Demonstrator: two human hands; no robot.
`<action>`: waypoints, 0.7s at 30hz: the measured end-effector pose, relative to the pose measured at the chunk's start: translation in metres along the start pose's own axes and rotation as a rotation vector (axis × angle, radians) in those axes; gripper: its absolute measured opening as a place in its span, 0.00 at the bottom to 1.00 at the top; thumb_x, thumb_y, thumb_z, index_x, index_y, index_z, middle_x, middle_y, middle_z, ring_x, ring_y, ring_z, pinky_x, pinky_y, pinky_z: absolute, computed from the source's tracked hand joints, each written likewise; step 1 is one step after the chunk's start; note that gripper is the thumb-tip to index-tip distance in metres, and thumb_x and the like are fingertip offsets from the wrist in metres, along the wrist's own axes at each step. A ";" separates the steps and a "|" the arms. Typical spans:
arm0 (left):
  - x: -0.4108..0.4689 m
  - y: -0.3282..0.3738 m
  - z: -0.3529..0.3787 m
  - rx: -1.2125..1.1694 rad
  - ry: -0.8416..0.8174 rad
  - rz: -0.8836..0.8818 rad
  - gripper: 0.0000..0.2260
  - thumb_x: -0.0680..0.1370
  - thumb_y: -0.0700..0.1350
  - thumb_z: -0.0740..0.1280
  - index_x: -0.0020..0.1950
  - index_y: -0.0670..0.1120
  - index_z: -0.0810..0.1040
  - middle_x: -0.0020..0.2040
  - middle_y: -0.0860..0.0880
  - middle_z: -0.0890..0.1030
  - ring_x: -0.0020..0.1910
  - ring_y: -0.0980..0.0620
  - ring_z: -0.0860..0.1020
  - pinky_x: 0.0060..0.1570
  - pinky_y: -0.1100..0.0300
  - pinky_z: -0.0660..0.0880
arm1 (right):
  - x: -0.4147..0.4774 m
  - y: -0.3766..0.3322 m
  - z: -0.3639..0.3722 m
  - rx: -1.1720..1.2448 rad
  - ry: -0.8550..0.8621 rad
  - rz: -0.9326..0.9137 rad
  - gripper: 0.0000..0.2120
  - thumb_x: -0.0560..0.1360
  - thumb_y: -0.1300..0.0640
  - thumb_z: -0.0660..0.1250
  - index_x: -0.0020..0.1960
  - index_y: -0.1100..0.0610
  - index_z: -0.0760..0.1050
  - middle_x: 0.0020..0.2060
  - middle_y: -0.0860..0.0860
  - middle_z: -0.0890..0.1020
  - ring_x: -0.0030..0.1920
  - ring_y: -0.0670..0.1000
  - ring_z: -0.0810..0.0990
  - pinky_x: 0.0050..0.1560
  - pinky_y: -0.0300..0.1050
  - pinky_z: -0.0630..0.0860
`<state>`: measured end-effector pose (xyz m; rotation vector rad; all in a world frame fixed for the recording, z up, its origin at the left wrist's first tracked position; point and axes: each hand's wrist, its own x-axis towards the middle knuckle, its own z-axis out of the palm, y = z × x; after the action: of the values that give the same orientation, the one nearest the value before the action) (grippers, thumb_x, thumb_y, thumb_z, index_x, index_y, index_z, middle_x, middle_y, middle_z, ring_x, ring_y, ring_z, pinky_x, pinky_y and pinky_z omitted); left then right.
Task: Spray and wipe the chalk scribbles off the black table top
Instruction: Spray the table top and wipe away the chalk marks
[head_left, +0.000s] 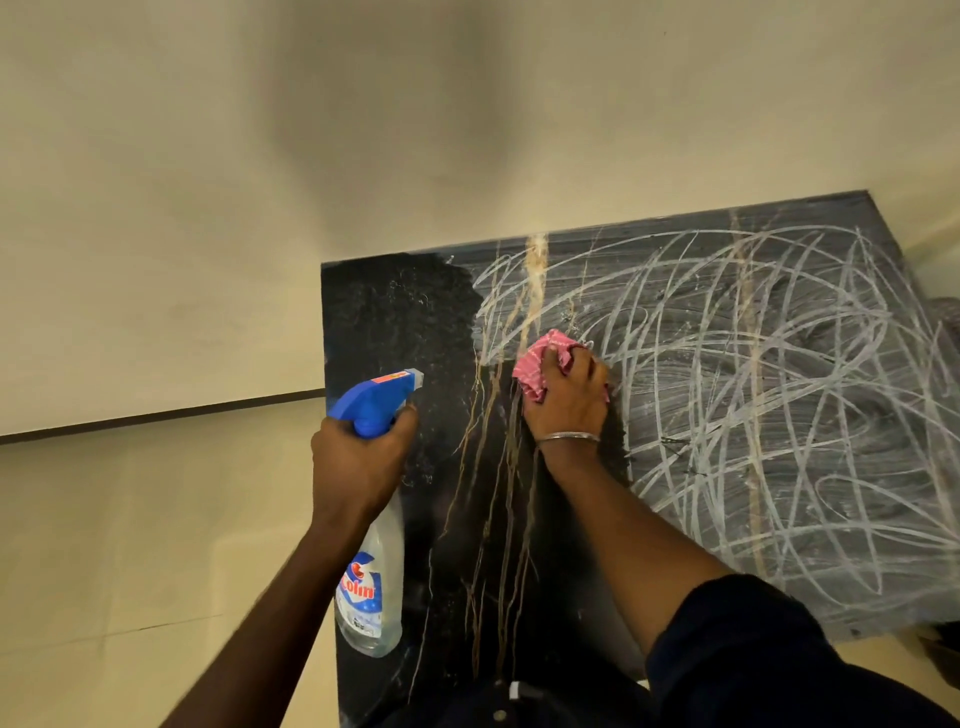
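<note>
- L hand (358, 457) wrapped round neck of spray bottle (371, 545), index finger near the blue trigger head (376, 397); nozzle aims toward far side of table.
- Bottle: clear plastic, "Colin" label low on body, tilted w/ base toward the person. Liquid inside looks clear; level hard to tell.
- R hand (569, 402) clenched on a bunched pink-and-white cloth (540, 366), fingers curled over it, pressing it flat on the black table top (415, 322). Thin metal bangle (569, 437) at wrist; dark sleeve (769, 654) pushed up forearm.
- Cloth sits at the boundary between clean & chalked areas.
- Table's left part, under & between the hands: dark, glossy, w/ droplets & tan veins running through the stone.
- Chalk scribbles (753, 389): dense white loops over hazy grey smear, covering the whole right part of the top, just right of the cloth.
- Cream wall (208, 208) behind table.
</note>
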<state>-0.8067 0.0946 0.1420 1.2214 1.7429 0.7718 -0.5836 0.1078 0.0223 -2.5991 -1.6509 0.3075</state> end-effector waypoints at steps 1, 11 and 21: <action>0.000 -0.001 0.000 -0.008 0.000 -0.008 0.07 0.77 0.44 0.70 0.50 0.42 0.77 0.36 0.39 0.79 0.33 0.46 0.78 0.34 0.61 0.77 | -0.001 -0.013 0.002 -0.014 -0.004 -0.007 0.36 0.69 0.41 0.69 0.72 0.51 0.63 0.66 0.60 0.65 0.64 0.64 0.65 0.55 0.59 0.75; 0.009 -0.003 -0.003 -0.002 0.025 -0.028 0.07 0.76 0.44 0.71 0.49 0.42 0.77 0.34 0.39 0.79 0.32 0.43 0.78 0.35 0.56 0.77 | 0.003 -0.062 0.007 -0.004 -0.101 -0.466 0.34 0.70 0.43 0.70 0.73 0.48 0.65 0.68 0.57 0.67 0.63 0.61 0.66 0.55 0.57 0.77; 0.021 -0.002 -0.001 -0.027 0.015 -0.013 0.06 0.77 0.42 0.70 0.49 0.40 0.77 0.34 0.38 0.79 0.29 0.49 0.77 0.28 0.72 0.73 | 0.038 -0.027 -0.008 -0.040 0.018 0.088 0.36 0.70 0.42 0.70 0.73 0.51 0.62 0.66 0.60 0.65 0.64 0.63 0.64 0.54 0.57 0.74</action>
<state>-0.8123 0.1135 0.1344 1.1884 1.7450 0.7963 -0.5906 0.1545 0.0284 -2.7001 -1.5565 0.2572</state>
